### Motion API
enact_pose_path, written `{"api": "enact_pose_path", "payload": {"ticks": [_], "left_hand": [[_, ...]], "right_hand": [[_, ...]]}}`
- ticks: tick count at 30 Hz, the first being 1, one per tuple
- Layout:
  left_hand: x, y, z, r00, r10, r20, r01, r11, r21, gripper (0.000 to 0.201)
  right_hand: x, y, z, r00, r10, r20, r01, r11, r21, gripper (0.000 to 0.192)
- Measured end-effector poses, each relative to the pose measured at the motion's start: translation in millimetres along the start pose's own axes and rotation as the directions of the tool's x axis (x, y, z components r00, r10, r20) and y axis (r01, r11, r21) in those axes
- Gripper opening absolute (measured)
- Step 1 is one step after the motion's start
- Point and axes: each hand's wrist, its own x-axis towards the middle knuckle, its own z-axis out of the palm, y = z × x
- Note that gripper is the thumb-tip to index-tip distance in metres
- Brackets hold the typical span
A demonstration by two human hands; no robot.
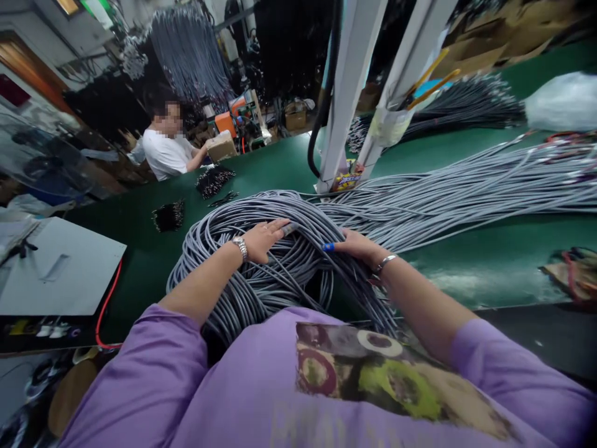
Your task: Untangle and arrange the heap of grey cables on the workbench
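Observation:
A large coil of grey cables (224,249) lies on the green table close to my body. My left hand (265,241), a metal watch at its wrist, rests on top of the coil with its fingers stretched out. Grey tape wraps one of its fingertips. At the coil's right side my right hand (358,246) is closed on the cable bundle. One digit with blue tape lies over the strands, while its other fingers are partly hidden. From there the cable ends hang toward my body.
Long straight grey cables (466,193) stretch right across the green table (443,274). White posts (347,93) rise behind the coil. Small black cable bundles (214,180) lie far left, near a grey box (60,267). A person in white (163,152) handles a carton across the table.

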Motion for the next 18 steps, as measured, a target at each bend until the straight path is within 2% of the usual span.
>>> {"api": "enact_pose_path", "payload": {"ticks": [3,7,13,16,18], "left_hand": [[-29.3,-3.7,22.5,0.999,-0.051,0.004,0.05,0.997,0.066,0.101],[-35.8,-2.7,39.7,0.994,-0.04,-0.104,0.051,0.994,0.102,0.097],[-28.0,4.1,48.0,0.988,0.15,0.034,-0.152,0.986,0.066,0.089],[-28.1,2.1,52.0,0.987,0.145,-0.074,-0.135,0.982,0.132,0.074],[-25.6,-0.2,51.9,0.978,0.106,-0.178,-0.077,0.984,0.163,0.073]], "right_hand": [[9.4,10.7,3.8,0.998,0.006,-0.058,-0.007,1.0,-0.016,0.071],[6.1,6.4,7.8,0.993,-0.005,-0.117,-0.012,0.99,-0.141,0.057],[8.8,6.4,7.3,0.995,-0.028,-0.101,0.002,0.969,-0.249,0.058],[13.6,12.2,5.5,0.993,-0.036,-0.109,0.004,0.96,-0.28,0.06],[15.1,14.0,4.1,0.993,-0.064,-0.098,0.034,0.959,-0.281,0.06]]}}
